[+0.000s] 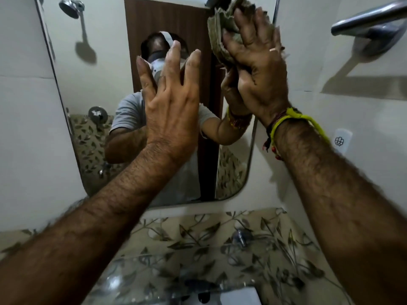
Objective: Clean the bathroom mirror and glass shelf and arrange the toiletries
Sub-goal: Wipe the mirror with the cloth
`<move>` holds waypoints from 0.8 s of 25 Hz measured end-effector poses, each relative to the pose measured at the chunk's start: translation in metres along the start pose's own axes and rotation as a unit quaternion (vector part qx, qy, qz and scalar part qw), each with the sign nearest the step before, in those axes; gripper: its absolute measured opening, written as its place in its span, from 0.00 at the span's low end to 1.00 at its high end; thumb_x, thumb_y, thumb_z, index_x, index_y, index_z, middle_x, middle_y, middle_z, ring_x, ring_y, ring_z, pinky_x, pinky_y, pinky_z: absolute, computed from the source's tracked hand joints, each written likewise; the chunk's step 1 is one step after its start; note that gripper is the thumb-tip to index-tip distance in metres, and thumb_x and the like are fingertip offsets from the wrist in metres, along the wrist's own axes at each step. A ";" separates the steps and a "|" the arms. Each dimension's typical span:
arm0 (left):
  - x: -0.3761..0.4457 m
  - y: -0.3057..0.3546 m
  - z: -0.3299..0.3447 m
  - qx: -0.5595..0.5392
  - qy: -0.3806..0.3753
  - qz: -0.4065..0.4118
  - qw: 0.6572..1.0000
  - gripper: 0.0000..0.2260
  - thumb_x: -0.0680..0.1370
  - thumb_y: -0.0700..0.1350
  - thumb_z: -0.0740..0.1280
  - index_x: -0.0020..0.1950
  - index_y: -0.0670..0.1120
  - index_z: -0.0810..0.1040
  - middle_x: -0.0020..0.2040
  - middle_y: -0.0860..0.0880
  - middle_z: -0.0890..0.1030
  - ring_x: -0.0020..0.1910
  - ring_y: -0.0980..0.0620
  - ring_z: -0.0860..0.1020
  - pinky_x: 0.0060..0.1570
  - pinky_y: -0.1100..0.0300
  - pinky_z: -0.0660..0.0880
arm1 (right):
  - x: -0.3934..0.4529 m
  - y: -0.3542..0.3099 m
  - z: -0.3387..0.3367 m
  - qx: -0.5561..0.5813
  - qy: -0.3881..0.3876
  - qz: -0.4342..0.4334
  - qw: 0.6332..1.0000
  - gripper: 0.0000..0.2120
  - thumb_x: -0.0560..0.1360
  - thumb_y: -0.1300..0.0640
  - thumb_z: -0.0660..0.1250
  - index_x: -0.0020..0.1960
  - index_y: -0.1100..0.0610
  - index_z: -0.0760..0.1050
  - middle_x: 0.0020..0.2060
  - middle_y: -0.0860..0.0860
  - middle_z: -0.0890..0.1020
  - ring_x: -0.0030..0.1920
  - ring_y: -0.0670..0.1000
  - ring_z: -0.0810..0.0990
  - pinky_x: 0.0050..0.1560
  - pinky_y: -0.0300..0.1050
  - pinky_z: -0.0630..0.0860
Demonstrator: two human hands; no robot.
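The wall mirror (101, 69) fills the upper middle of the head view. My right hand (257, 67) presses a crumpled greyish-green cloth (220, 34) flat against the mirror's upper right part. My left hand (169, 102) is raised in front of the mirror's centre, fingers spread, holding nothing; whether its fingertips touch the glass I cannot tell. Below the mirror the glass shelf (154, 269) shows as a transparent sheet with glints, and I see no toiletries on it.
A chrome towel bar (370, 20) juts from the wall at upper right. Leaf-patterned tiles (198, 230) run under the mirror, with a chrome tap (241, 236) there. A white basin edge (240, 297) lies at the bottom. A shower head is reflected at upper left.
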State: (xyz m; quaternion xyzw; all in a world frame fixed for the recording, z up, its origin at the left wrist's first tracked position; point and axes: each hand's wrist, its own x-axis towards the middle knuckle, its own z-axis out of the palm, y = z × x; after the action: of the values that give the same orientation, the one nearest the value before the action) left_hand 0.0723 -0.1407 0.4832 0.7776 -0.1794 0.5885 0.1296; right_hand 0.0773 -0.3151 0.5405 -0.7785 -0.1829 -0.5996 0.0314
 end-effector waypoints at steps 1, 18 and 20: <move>-0.007 0.000 0.003 -0.010 0.002 0.003 1.000 0.30 0.76 0.38 0.66 0.77 0.46 0.61 0.78 0.39 0.60 0.76 0.44 0.63 0.75 0.35 0.46 | -0.014 -0.003 0.003 0.001 0.002 0.002 1.000 0.30 0.71 0.66 0.58 0.72 0.51 0.71 0.75 0.56 0.67 0.77 0.64 0.57 0.75 0.69 0.49; -0.167 -0.029 0.005 0.001 -0.175 -0.004 0.984 0.29 0.81 0.45 0.61 0.80 0.51 0.54 0.81 0.43 0.48 0.80 0.42 0.46 0.74 0.32 0.46 | -0.191 -0.074 0.046 0.076 -0.015 0.163 0.984 0.32 0.70 0.74 0.63 0.70 0.53 0.73 0.75 0.53 0.65 0.78 0.62 0.55 0.76 0.68 0.45; -0.177 -0.040 -0.002 -0.011 -0.185 -0.046 0.982 0.31 0.79 0.46 0.62 0.80 0.52 0.54 0.81 0.43 0.47 0.80 0.43 0.45 0.74 0.31 0.47 | -0.215 -0.084 0.052 0.082 -0.017 0.188 0.979 0.32 0.69 0.74 0.63 0.70 0.54 0.73 0.74 0.51 0.63 0.77 0.63 0.55 0.75 0.69 0.46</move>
State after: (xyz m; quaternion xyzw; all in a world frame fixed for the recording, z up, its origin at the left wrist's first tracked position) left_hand 0.0449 -0.0818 0.3137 0.8791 -0.1703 0.4259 0.1295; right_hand 0.0524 -0.2762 0.3084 -0.8035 -0.0824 -0.5528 0.2047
